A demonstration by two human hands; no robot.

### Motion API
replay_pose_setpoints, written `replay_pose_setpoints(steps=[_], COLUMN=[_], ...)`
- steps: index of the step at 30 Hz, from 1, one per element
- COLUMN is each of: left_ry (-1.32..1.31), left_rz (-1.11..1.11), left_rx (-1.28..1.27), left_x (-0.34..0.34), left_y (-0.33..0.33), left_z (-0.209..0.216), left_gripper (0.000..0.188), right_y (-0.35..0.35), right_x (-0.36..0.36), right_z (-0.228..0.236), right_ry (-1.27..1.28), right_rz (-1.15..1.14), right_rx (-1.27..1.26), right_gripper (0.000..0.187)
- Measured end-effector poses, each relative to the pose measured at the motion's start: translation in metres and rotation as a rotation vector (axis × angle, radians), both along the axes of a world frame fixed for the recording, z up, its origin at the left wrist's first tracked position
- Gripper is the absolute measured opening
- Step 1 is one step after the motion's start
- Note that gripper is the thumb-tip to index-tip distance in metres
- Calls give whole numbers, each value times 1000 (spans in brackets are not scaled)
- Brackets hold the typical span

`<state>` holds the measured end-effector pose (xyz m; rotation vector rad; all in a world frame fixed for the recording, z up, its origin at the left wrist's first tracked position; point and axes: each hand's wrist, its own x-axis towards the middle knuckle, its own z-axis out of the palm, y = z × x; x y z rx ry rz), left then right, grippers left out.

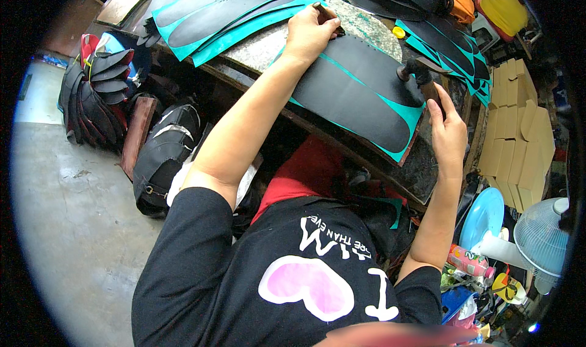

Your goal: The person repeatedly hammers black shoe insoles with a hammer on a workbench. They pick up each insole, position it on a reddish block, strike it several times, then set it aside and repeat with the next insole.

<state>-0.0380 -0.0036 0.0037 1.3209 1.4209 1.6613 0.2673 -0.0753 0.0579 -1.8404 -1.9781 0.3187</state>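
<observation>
Left hand: fist closed round a punch tool, tip on the black sole piece
Right hand: clamped on a hammer handle; head above the sole piece
Sole piece: flat on the stone bench, edged in teal

Tan cardboard boxes — stacked, far right

white fan lower right; tan cardboard pieces stacked; black shoe uppers piled left.

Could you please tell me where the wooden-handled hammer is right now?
In the head view, the wooden-handled hammer is in the right hand, its head resting on the black leather piece with teal backing.
</observation>
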Motion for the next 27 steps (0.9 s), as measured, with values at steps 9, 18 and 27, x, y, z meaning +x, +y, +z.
replay_pose_setpoints(steps=[9, 18, 27], left_ry=[376, 734, 91], left_rz=[146, 215, -52], left_rx=[71, 284, 41], left_x=[7, 25, 8], left_y=[-6, -1, 11], left_z=[9, 10, -3], left_gripper=[15, 11, 13], right_y=[-18, 16, 4], right_x=[-26, -62, -32], right_z=[77, 21, 58], right_ry=[644, 212, 474], right_rz=[284, 291, 309], right_rx=[359, 425, 431], right_gripper=[40, 38, 39])
